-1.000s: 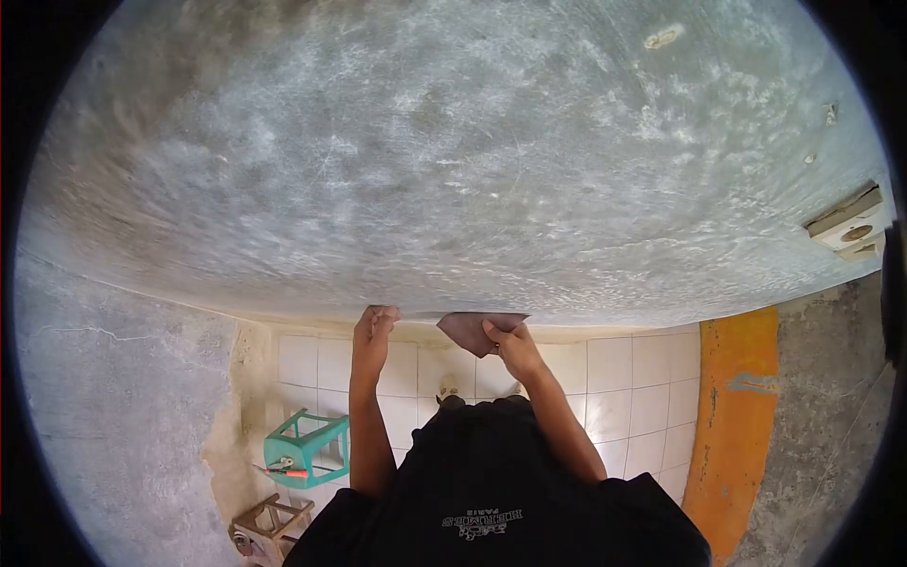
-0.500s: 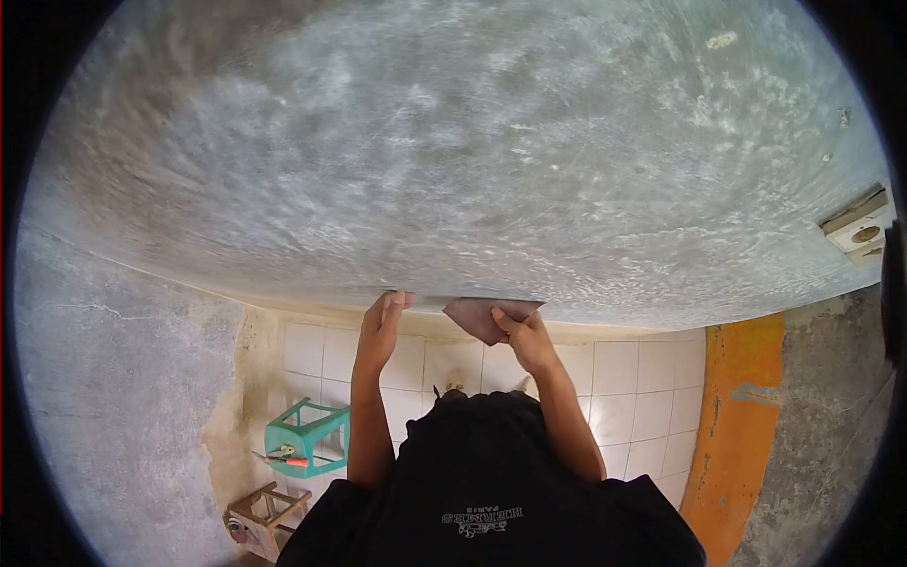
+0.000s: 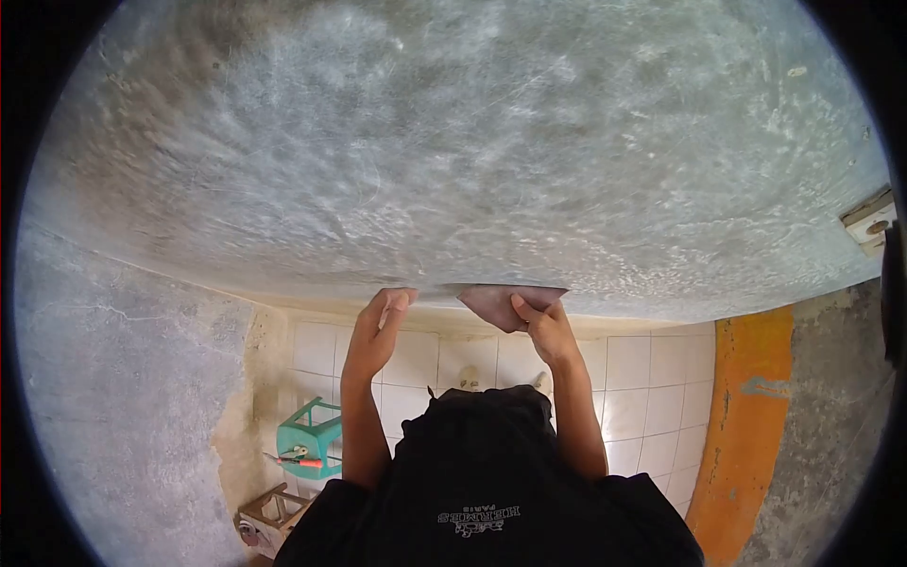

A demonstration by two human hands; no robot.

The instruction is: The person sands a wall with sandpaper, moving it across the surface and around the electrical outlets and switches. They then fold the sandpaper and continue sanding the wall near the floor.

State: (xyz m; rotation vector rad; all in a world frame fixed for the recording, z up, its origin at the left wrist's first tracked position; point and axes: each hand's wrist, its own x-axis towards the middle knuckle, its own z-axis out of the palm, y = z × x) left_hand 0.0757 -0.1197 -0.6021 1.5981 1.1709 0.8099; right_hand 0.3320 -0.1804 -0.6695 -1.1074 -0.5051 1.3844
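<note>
My right hand point(image 3: 550, 333) grips a brownish-purple sheet of sandpaper point(image 3: 491, 304), with the thumb on its near face. The sheet's upper edge lies against the grey plastered wall point(image 3: 453, 170). My left hand point(image 3: 378, 326) is to the left of the sheet, holding nothing. Its fingertips reach the wall surface and its thumb is a little apart from the fingers. The far fingers of both hands are partly hidden.
A green plastic stool point(image 3: 307, 439) with an orange-handled tool point(image 3: 304, 463) on it stands lower left, near a wooden stool point(image 3: 274, 510). A socket box point(image 3: 871, 222) is on the wall at right. An orange-painted strip point(image 3: 746, 416) borders the tiled floor point(image 3: 628, 411).
The view has shifted, so the wall marks and the socket box lie further right. My right hand and the sandpaper have moved slightly up and right; my left hand stays against the wall.
</note>
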